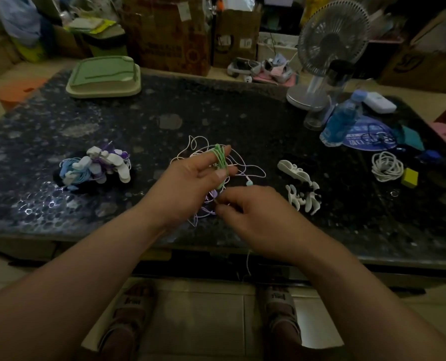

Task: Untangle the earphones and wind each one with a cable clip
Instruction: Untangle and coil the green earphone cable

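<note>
A green earphone cable [220, 160] is wound in loops around the fingers of my left hand [190, 182], with the thumb pressing on the loops. Just below it, my right hand [247, 209] pinches the loose end of that green cable between thumb and forefinger. Under both hands lies a tangle of white, pink and purple earphones [242, 170] on the dark stone table [216, 118]. A pile of wound earphones with white clips [97, 168] sits to the left. Loose white cable clips [301, 186] lie to the right.
A coiled white cable [387, 166] and a yellow block [409, 177] lie at the right. Farther back stand a desk fan [328, 48], a blue bottle [342, 118] and a clear bottle [331, 84]. A green lidded tray [104, 76] sits at the back left. Cardboard boxes stand behind the table.
</note>
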`<state>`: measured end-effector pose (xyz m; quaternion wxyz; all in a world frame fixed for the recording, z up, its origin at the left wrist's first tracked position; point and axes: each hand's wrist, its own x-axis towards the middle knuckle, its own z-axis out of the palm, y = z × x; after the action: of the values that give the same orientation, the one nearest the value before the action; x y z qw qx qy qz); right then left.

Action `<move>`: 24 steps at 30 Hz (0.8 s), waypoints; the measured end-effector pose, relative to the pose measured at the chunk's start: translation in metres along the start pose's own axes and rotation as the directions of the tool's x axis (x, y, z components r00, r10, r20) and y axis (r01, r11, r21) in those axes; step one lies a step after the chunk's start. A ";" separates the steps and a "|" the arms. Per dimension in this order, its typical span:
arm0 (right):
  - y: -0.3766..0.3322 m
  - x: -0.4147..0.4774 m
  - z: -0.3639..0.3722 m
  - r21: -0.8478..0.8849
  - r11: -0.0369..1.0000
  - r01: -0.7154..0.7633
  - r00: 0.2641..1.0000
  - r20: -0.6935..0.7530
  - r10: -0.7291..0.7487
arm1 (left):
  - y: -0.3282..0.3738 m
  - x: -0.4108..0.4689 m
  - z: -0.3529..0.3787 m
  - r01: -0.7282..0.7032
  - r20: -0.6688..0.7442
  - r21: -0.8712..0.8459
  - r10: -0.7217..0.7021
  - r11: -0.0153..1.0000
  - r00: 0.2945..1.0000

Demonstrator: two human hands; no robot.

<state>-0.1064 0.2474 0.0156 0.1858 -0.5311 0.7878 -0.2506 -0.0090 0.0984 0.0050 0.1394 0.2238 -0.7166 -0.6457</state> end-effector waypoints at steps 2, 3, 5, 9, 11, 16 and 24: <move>-0.003 -0.001 0.004 -0.044 0.999 0.024 0.999 0.033 -0.022 | -0.006 0.001 0.001 -0.025 0.034 0.040 0.023 0.999 0.999; -0.003 0.000 0.004 -0.051 0.998 0.030 0.999 0.036 -0.028 | -0.009 0.001 0.002 -0.040 0.049 0.061 0.038 0.997 0.998; -0.002 0.001 0.002 -0.063 0.997 0.033 0.999 0.034 -0.031 | -0.013 0.002 0.002 -0.063 0.058 0.107 0.057 0.992 0.997; 0.012 0.003 -0.015 -0.020 0.998 -0.053 0.993 -0.107 0.051 | -0.013 -0.002 -0.002 -0.133 0.139 0.266 0.098 0.955 0.985; 0.018 0.003 -0.027 0.013 0.994 -0.107 0.980 -0.167 0.108 | -0.011 -0.003 -0.005 -0.158 0.207 0.312 0.095 0.937 0.974; 0.025 0.000 -0.037 0.089 0.991 -0.096 0.972 -0.208 0.113 | -0.005 -0.004 -0.005 -0.225 0.348 0.396 0.081 0.890 0.934; 0.023 -0.001 -0.043 0.229 0.973 -0.015 0.986 -0.157 0.052 | 0.004 -0.010 -0.001 -0.252 0.514 0.458 -0.023 0.852 0.857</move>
<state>-0.1474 0.2645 0.0369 0.1850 -0.4708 0.7754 -0.3779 -0.0001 0.1026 0.0105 -0.0764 0.0323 -0.8849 -0.4584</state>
